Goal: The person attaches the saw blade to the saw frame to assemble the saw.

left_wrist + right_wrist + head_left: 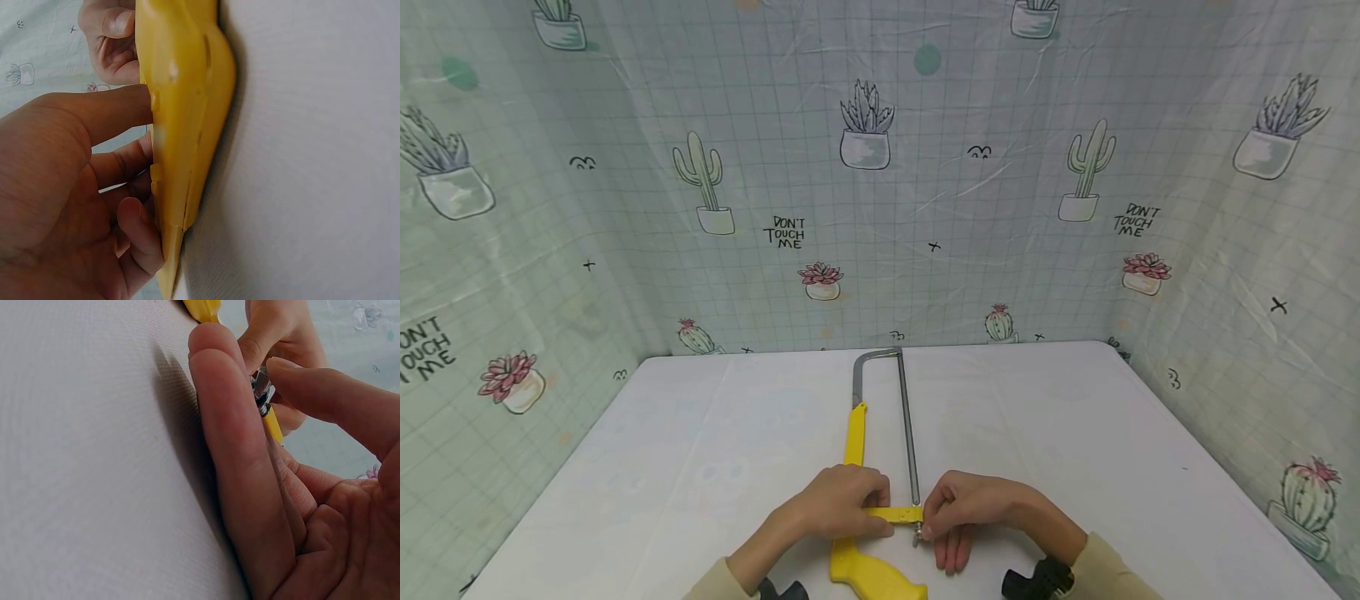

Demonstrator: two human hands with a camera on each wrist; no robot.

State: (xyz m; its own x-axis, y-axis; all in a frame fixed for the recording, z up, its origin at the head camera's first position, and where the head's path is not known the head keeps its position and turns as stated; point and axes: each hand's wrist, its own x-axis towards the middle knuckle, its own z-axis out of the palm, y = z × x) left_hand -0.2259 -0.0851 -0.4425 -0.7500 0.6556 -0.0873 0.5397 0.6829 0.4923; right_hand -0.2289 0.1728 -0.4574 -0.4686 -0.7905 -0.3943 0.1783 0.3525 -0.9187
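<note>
Holding the hacksaw (854, 437) on the white table (1037, 433), with metal bow (857, 379) toward twelve o'clock and yellow handle (880, 577) toward six. Gripping the yellow crosspiece (904, 515) in the curled fingers of the left hand (846, 502), at ten o'clock from the wing nut (917, 536). Pinching that wing nut from three o'clock with the right hand (973, 502), with two lower fingers stretched straight toward six.
</note>
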